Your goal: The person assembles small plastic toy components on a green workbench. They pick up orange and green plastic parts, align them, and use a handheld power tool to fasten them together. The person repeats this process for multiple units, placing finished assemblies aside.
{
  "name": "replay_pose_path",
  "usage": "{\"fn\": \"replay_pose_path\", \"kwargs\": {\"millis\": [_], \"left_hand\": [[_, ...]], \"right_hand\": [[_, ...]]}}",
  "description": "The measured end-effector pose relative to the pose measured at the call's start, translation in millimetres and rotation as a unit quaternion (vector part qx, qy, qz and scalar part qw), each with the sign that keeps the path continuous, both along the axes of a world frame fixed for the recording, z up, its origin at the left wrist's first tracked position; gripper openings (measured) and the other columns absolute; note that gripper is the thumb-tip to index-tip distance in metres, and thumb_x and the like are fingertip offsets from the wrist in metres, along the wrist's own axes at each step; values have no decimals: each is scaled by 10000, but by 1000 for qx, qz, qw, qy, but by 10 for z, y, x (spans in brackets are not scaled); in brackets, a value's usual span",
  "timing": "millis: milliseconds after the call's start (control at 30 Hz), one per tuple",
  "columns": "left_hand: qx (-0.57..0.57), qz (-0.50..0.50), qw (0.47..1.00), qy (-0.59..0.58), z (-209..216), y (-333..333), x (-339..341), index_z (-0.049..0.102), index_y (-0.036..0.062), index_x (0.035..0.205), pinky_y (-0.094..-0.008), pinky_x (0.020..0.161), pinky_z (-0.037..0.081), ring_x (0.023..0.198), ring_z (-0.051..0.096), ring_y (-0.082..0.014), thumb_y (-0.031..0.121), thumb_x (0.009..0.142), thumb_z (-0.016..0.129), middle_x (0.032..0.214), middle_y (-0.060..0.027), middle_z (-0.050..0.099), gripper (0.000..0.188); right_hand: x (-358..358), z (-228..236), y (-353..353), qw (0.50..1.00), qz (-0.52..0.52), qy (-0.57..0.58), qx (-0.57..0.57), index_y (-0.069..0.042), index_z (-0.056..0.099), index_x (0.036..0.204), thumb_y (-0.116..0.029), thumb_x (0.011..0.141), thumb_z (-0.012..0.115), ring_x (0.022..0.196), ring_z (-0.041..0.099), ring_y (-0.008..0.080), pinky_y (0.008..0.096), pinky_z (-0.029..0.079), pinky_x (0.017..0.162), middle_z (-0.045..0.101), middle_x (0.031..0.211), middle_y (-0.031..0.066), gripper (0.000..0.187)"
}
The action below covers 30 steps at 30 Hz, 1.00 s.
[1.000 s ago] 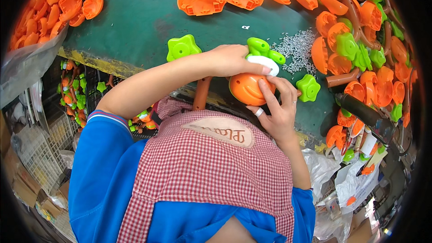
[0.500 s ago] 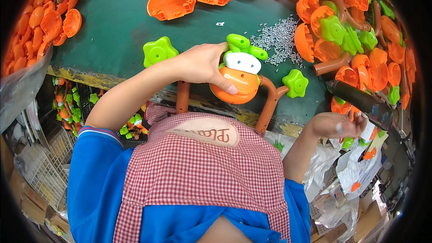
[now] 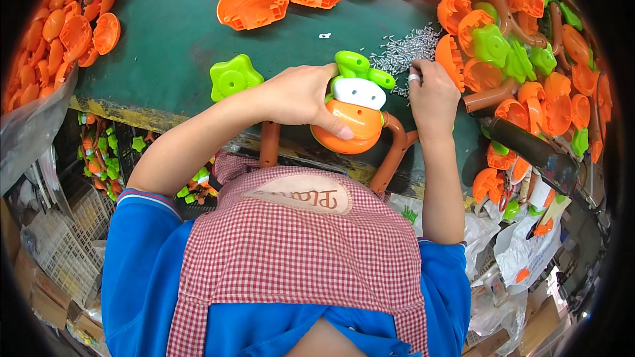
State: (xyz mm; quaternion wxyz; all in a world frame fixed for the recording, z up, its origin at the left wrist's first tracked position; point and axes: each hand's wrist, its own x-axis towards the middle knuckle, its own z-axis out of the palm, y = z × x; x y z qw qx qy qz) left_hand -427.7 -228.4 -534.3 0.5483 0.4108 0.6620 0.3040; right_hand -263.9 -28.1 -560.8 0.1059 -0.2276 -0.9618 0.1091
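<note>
My left hand (image 3: 297, 96) is wrapped around a rounded plastic toy (image 3: 357, 129), its thumb pressed on the orange front. This toy has a green top, a white piece with two dark holes and brown tube arms or legs. One tube ends in a green star-shaped piece (image 3: 233, 78) lying left of my left wrist; whether they join is hidden by my arm. Over the near right edge of a heap of small silver screws (image 3: 402, 51) is my right hand (image 3: 433, 96), fingers drawn together, with a white band on one finger. What its fingertips hold is too small to see.
Hollow orange shells (image 3: 253, 5) line the table's far side. More orange, green and brown parts (image 3: 522, 53) pile up at the right, beside a dark bar-shaped tool (image 3: 529, 145). Orange parts fill a clear bag (image 3: 33, 116) at the left. The table edge (image 3: 139, 116) is yellow and worn.
My right hand has swung from beside the dark tool at the right up to the screw heap, its forearm now covering the right green star. The left hand keeps its hold on the toy.
</note>
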Motion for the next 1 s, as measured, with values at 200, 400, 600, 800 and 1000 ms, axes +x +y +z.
{"fn": "replay_pose_path", "kwargs": {"millis": [200, 400, 600, 800, 1000], "left_hand": [[-5, -3, 1000, 7, -40, -18, -4, 525, -35, 1213, -394, 908, 487, 1028, 640, -347, 543, 590, 855, 1100, -192, 664, 911], [0, -5, 1000, 6, -42, 1, -4, 529, -39, 1193, -401, 910, 487, 1028, 640, -354, 551, 586, 856, 1092, -202, 662, 907], [1, -8, 1000, 10, -19, -20, 7, 519, -39, 1211, -406, 905, 492, 1023, 642, -358, 541, 595, 855, 1092, -205, 662, 911], [-6, -22, 999, 26, -3, -16, -5, 515, -42, 1218, -409, 905, 492, 1026, 643, -361, 556, 596, 847, 1097, -211, 662, 924], [-3, -19, 1000, 22, -5, -16, -1, 514, -39, 1219, -411, 906, 491, 1029, 641, -364, 559, 598, 844, 1097, -212, 662, 924]], "right_hand": [[91, 92, -48, 993, -10, 104, -48, -40, 698, 973, -81, 852, 684, 749, 653, 267, 348, 518, 687, 673, 880, 112, 129], [-32, 29, -117, 1000, -8, 21, 15, -34, 677, 997, -128, 839, 693, 842, 650, 304, 377, 530, 717, 649, 925, 123, 185], [-61, 29, -68, 995, -1, 99, 10, -45, 701, 911, -117, 841, 697, 731, 663, 275, 368, 534, 681, 684, 839, 100, 100], [58, 91, -77, 988, -23, 119, -96, -18, 703, 964, -56, 838, 699, 754, 667, 231, 315, 517, 695, 691, 857, 114, 131], [106, 187, -146, 984, -52, 117, -124, 17, 703, 950, -29, 844, 690, 770, 668, 168, 284, 514, 703, 700, 856, 113, 116]]}}
